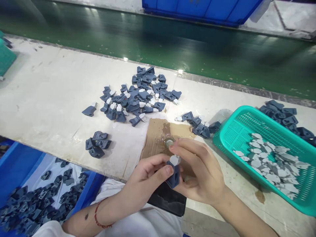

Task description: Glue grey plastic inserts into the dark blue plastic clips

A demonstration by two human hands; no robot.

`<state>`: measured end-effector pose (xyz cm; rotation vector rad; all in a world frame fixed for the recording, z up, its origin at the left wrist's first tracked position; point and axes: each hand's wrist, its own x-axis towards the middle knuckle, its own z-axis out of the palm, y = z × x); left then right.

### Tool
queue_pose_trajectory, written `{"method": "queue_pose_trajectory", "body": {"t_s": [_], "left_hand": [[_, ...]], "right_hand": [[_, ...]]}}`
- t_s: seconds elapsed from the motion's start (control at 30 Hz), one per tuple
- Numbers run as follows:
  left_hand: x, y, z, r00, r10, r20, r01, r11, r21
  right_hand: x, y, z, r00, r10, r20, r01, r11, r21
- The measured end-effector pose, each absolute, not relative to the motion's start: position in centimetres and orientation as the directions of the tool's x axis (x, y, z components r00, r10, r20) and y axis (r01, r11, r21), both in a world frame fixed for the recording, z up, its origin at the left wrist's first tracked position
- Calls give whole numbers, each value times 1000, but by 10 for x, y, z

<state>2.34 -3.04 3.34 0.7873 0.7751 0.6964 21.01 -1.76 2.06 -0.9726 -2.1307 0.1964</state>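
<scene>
Our left hand (154, 172) pinches a dark block (174, 179) between the thumb and the bent fingers, low over the near edge of the surface (56, 82). A pale piece (174, 160) shows at the block's upper end, just beside our thumb tip. Our right hand (201, 171) is curved around the far side of the block, its upper fingers reaching past the pale piece; we cannot tell whether its thumb presses on the block, since that part is hidden.

We take the step in hand to be fitting the pale piece to the block, or adjusting it there; how deep it sits, we cannot see. As we judge it, the next move calls for a firm left pinch, the block held upright, and the right fingertips brought onto the pale end to push or check it squarely.

Beyond our hands, a round metal disc (169, 142) lies on a sheet of cardboard (155, 135). Farther off is a heap of dark blocks (134, 100), several with pale ends showing. To our right, a green basket (230, 131) holds loose pale pieces (276, 164); to our left, a blue bin (95, 184) holds more blocks.
</scene>
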Motion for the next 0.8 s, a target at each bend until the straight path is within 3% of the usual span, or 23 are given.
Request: {"method": "queue_pose_trajectory", "body": {"t_s": [0.13, 0.27, 0.53, 0.8], "left_hand": [[24, -30, 36, 406, 868, -284, -24, 321, 947], [26, -30, 35, 402, 887, -227, 76, 214, 974], [28, -30, 34, 439, 859, -263, 47, 271, 962], [24, -27, 34, 440, 867, -233, 53, 234, 971]], "right_hand": [[207, -17, 20, -432, 727, 533, 622, 669, -408], [208, -18, 19, -442, 725, 528, 637, 668, -384], [209, -22, 13, -422, 734, 532, 567, 672, -477], [209, -15, 18, -499, 720, 482, 565, 693, -448]]}}
